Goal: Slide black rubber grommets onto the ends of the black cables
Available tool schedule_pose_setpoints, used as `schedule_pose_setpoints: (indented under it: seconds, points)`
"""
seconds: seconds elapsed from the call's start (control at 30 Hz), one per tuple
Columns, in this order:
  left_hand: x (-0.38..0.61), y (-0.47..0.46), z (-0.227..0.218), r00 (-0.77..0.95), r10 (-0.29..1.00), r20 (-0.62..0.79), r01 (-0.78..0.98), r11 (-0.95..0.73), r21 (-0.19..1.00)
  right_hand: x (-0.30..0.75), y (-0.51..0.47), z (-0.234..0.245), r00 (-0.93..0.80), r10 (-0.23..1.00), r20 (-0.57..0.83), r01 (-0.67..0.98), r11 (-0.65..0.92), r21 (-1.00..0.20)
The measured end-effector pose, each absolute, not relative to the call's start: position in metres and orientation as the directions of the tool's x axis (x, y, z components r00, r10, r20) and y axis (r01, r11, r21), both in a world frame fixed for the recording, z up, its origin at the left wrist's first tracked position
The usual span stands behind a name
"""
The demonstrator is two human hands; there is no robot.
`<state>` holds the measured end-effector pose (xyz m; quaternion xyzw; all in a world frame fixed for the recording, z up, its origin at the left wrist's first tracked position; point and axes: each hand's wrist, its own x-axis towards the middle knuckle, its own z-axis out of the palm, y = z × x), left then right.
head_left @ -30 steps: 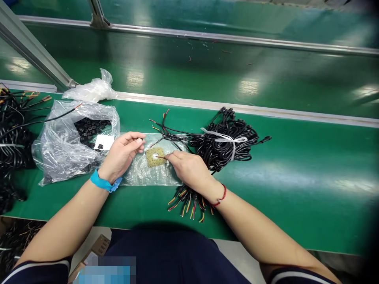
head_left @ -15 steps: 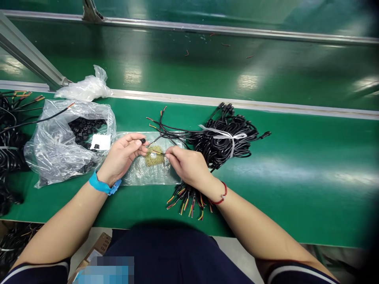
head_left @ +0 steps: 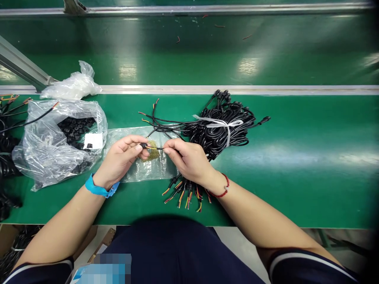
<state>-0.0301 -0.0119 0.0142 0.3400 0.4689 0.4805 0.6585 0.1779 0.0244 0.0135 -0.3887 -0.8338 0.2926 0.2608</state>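
My left hand [head_left: 126, 157] pinches a small black rubber grommet [head_left: 143, 145] between thumb and fingertips. My right hand [head_left: 188, 159] is closed on a thin black cable [head_left: 160, 148], close to its stripped end. The coloured wires at that end meet the grommet; how far they reach into it I cannot tell. Beneath both hands lies a flat clear plastic bag [head_left: 139, 173] with a patch of yellowish grains [head_left: 154, 153] on it. A tied bundle of black cables [head_left: 204, 134] rests just beyond my right hand, with several bare-wire ends, some carrying black pieces, showing below the wrist.
On the left, an opened plastic bag [head_left: 41, 154] holds many small black parts [head_left: 75, 128] and a white label [head_left: 93, 141]. Behind it sits a crumpled clear bag [head_left: 72, 85]. More black cables [head_left: 6, 157] lie at the far left. A metal rail [head_left: 266, 90] runs along the bench's back.
The cable's wire end and the grommet have come together; before, a gap separated them. The whole view has shifted slightly.
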Motion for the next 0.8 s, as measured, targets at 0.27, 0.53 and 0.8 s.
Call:
schedule_pose_setpoints:
  seconds: [0.27, 0.53, 0.8]
  points:
    - [-0.0293, -0.0127, 0.0170, 0.090, 0.958, -0.271, -0.299, 0.285, 0.911, 0.1784, 0.0240, 0.0121, -0.570, 0.802, 0.177, 0.527, 0.523, -0.670]
    - [-0.0309, -0.0135, 0.0146, 0.100, 0.967, -0.235, -0.282, 0.254, 0.925, 0.1783, 0.0241, 0.0114, -0.582, 0.794, 0.178, 0.520, 0.531, -0.669]
    - [-0.0335, -0.0140, 0.0103, 0.121, 0.973, -0.196, -0.159, 0.214, 0.964, 0.1784, 0.0240, 0.0127, -0.517, 0.827, 0.222, 0.485, 0.496, -0.720]
